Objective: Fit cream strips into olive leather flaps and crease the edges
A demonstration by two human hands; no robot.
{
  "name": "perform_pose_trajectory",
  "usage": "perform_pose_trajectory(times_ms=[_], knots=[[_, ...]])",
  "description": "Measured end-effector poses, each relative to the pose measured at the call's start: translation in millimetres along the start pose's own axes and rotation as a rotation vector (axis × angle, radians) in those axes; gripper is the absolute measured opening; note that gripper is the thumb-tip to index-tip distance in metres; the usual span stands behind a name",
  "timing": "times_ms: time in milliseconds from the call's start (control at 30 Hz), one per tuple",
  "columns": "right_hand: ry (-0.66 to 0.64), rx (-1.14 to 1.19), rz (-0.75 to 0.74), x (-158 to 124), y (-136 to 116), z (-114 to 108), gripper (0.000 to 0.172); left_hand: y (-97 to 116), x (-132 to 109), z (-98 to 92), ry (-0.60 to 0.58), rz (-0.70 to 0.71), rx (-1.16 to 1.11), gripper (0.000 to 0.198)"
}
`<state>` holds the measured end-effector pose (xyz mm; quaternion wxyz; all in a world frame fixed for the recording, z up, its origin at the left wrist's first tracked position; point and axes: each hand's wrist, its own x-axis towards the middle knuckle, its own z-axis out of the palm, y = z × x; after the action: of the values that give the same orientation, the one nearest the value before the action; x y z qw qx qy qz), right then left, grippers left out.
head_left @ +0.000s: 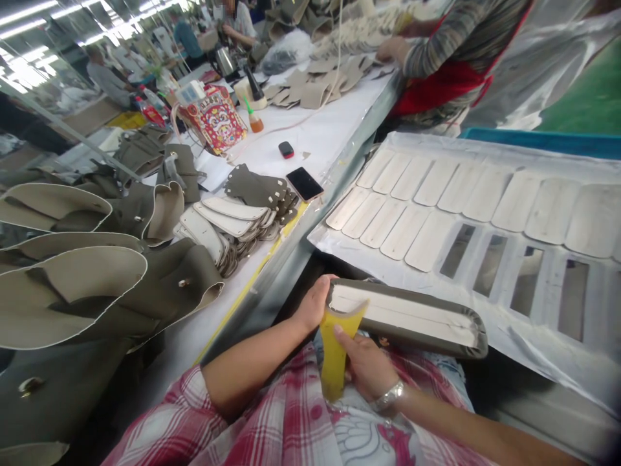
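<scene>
A long, dark olive leather panel with rounded ends [412,345] lies across my lap, its edges turned in around a white insert [402,315]. At its left end my left hand [313,305] grips it, with some fingers hidden behind. My right hand [366,364] is closed around a flat yellow scraper [334,353] with a curved, notched top. The scraper's pointed upper corner overlaps the white face near the left end; whether it presses there I cannot tell.
To the right, a white-covered rack [485,278] bears rows of pale rounded strips [436,184]. Olive bag bodies [169,285], stacked leather pieces [233,220] and a phone [304,184] lie on the left table [272,136]. A co-worker's sleeve [436,48] is across the table.
</scene>
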<state>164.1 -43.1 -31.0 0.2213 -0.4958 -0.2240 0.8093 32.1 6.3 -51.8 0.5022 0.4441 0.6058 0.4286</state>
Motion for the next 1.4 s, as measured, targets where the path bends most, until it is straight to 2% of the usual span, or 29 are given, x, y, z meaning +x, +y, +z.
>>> perform_pose_trajectory(times_ms=[233, 333, 433, 633, 833, 1033, 1100, 1233, 1300, 1400], knots=[[0.028, -0.026, -0.029, 2.4, 5.9, 0.3, 0.037, 0.8, 2.6, 0.2, 0.008, 0.046, 0.135, 0.049], [0.056, -0.02, -0.024, 1.5, 6.6, 3.3, 0.035, 2.6, 4.0, -2.7, 0.007, 0.052, 0.299, 0.051], [0.071, -0.001, -0.022, -0.5, 5.2, 6.7, 0.03, 8.9, 4.9, -5.6, -0.018, 0.058, 0.437, 0.051], [0.053, 0.031, -0.03, -4.7, 2.4, 8.3, 0.024, 21.8, 3.1, -4.3, -0.032, 0.146, 0.525, 0.047], [0.048, -0.019, -0.022, -4.8, 2.4, 3.0, 0.027, 25.7, -1.2, 0.4, -0.029, 0.114, 0.729, 0.045], [0.051, 0.031, 0.012, -2.3, -5.0, -0.9, 0.023, 29.1, 9.3, 9.8, -0.009, 0.058, 0.872, 0.053], [0.05, 0.036, 0.016, -5.7, -8.5, 1.3, 0.023, 27.7, 11.4, 9.8, 0.022, 0.02, 0.759, 0.052], [0.065, -0.029, -0.009, -18.7, -16.2, -1.6, 0.022, 19.7, 8.2, -3.0, 0.03, -0.026, 0.294, 0.052], [0.069, -0.015, -0.044, -26.5, -19.6, -13.7, 0.022, 11.1, 1.2, -13.0, -0.016, -0.048, 0.124, 0.06], [0.078, 0.062, -0.115, -40.2, -22.7, -42.6, 0.025, -5.5, -14.8, -23.2, -0.152, -0.18, -0.258, 0.064]])
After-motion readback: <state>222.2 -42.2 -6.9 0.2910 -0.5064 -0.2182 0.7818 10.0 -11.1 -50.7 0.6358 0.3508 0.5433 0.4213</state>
